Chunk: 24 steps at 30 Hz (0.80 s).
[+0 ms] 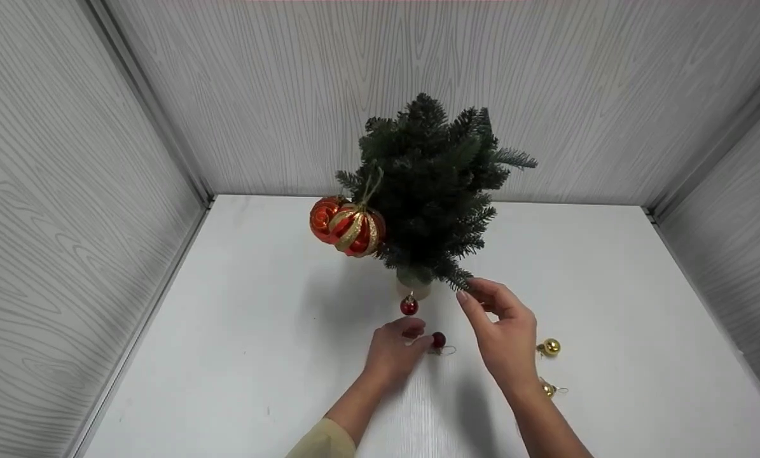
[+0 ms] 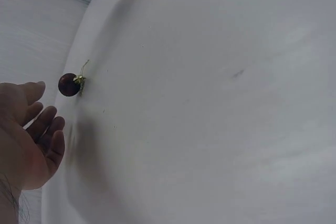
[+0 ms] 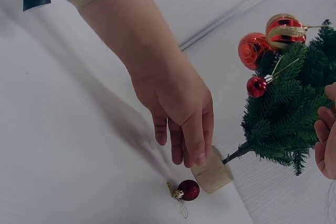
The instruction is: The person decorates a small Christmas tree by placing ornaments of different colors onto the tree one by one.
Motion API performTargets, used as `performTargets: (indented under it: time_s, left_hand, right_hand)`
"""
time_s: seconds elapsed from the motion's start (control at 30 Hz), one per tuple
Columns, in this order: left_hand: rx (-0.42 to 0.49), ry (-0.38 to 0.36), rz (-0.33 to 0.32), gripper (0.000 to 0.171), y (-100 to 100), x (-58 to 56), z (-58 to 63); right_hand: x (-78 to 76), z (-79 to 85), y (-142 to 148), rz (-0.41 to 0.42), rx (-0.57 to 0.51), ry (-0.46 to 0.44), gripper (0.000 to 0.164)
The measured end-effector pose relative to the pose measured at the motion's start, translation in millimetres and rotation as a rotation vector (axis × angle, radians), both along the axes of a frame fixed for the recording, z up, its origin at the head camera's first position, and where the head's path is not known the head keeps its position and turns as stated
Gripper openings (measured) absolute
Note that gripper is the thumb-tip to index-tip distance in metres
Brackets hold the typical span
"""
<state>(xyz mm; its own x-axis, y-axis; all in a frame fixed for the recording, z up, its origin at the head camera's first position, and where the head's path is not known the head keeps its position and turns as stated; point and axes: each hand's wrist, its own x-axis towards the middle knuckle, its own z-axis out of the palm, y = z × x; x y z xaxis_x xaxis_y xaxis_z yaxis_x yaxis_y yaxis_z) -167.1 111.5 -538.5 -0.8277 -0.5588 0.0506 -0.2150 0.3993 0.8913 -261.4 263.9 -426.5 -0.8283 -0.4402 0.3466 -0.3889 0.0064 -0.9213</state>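
My left hand (image 1: pixel 397 353) reaches low over the table with loosely bent fingers. Close beside its fingertips lies a small dark red Christmas ball (image 1: pixel 439 340) with a gold cap and loop, and the left wrist view shows a gap between them. My right hand (image 1: pixel 504 327) pinches the tip of a low branch (image 1: pixel 457 276) on a small Christmas tree (image 1: pixel 430 191); in the right wrist view that hand is cut off at the edge. A small bright red ball (image 3: pixel 256 86) hangs on the tree, as do a red-and-gold striped ball (image 1: pixel 357 230) and a large orange-red ball (image 1: pixel 324 218).
Two small gold balls (image 1: pixel 551 347) (image 1: pixel 548 388) lie on the white table (image 1: pixel 240 318) near my right wrist. The tree stands in a pale round base (image 3: pixel 212 171). Wood-grain panels (image 1: pixel 278 95) enclose the table at the back and sides.
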Motion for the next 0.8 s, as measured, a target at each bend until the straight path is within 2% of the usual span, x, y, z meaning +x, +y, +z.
performTargets:
  time_s: [0.17, 0.3, 0.67, 0.8]
  left_hand:
    - [0.006, -0.031, 0.032, 0.029, 6.0, -13.6, -1.9]
    - [0.015, -0.048, 0.05, 0.029, 10.4, -20.1, -3.7]
    - [-0.002, -0.055, 0.021, 0.03, 13.7, -27.7, -8.5]
    - [-0.044, -0.07, 0.025, 0.031, 15.9, -28.3, -8.7]
  right_hand:
    - [-5.6, -0.4, 1.5, 0.037, -0.003, -0.001, 0.02]
    - [-9.8, -1.4, 2.6, 0.069, -0.008, 0.006, 0.02]
    - [-11.4, -1.0, 2.5, 0.115, -0.036, 0.015, 0.019]
    - [-13.2, -1.2, 3.5, 0.13, -0.041, 0.019, 0.019]
